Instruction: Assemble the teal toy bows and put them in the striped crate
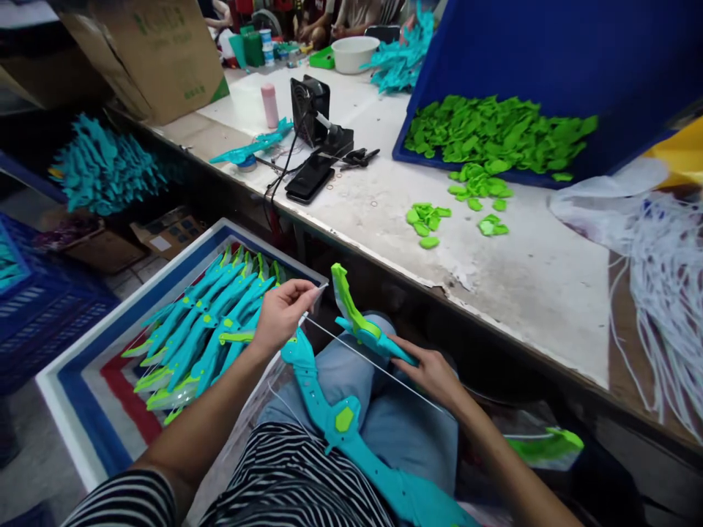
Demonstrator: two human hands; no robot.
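My left hand (284,313) pinches the end of a thin white string between thumb and fingertips. Held in my right hand (431,373) is a short teal piece with a curved lime-green tip (351,304), which looks like a toy bow limb. Across my lap lies a larger teal toy bow (340,421) with a green patch at its middle. The white cord (373,359) stretches diagonally over my thighs, passing under my right forearm. Beyond that forearm, another green bow tip (549,446) shows; how it joins the bow is hidden.
A white-rimmed tray (63,399) at left holds several stacked toy bows. On the worktable (560,293) are loose green pieces (428,219), a tilted blue bin (554,66) of them, a phone (310,179), a small black fan (310,110) and white strings (659,278).
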